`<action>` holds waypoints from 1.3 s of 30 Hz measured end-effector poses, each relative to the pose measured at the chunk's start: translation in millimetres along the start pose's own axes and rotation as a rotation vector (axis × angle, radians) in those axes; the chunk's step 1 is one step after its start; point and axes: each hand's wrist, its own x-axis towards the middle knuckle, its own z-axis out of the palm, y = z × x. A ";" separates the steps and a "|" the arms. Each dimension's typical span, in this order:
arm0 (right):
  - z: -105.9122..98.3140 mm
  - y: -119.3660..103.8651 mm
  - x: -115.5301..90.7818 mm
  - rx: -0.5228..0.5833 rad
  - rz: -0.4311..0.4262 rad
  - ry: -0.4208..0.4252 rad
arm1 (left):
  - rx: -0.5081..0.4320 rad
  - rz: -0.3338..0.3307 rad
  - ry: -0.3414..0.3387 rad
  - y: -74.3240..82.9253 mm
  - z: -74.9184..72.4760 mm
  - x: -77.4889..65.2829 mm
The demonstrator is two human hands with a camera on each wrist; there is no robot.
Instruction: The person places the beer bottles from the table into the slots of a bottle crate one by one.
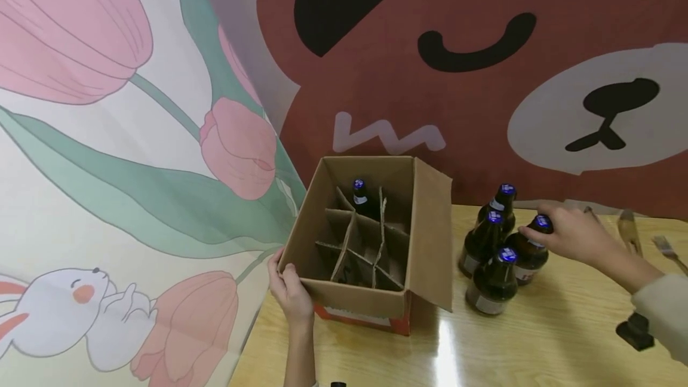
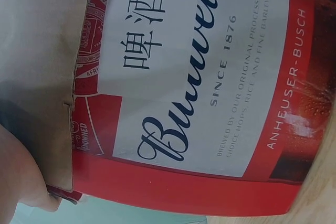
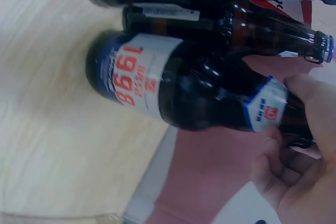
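Right grip (image 1: 574, 235) closed round bottle (image 1: 529, 263) (at the neck)

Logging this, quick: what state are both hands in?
Left hand: holding the cardboard box at a corner.
Right hand: holding a bottle by its neck.

1 fork (image 1: 666, 247) lies on the wood-grain table (image 1: 527, 345), near a bear-print backdrop (image 1: 478, 100).

I have free passage along the near worktop (image 1: 516, 348). Leftward, three upright beer bottles (image 1: 490, 286) crowd the right hand (image 1: 577, 233), and beyond them the splayed flap (image 1: 432, 235) of the Budweiser carton (image 1: 352, 296) narrows the gap. Within, cardboard dividers (image 1: 350, 235) split my way in; another bottle (image 1: 359, 196) blocks one rear spot.
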 end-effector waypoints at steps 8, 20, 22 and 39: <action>10.4 7.5 -4.0 0.073 -0.021 0.232 | 0.001 0.010 -0.008 1.4 0.4 -1.0; -25.8 6.1 -5.9 0.141 0.142 0.125 | -0.001 0.011 -0.017 1.6 1.4 -0.1; -39.3 3.4 -4.6 0.119 0.197 0.134 | 0.006 0.007 -0.015 2.4 0.9 0.2; -156.5 -62.3 30.4 0.252 0.406 0.363 | 0.002 0.046 0.031 0.7 -0.3 -0.4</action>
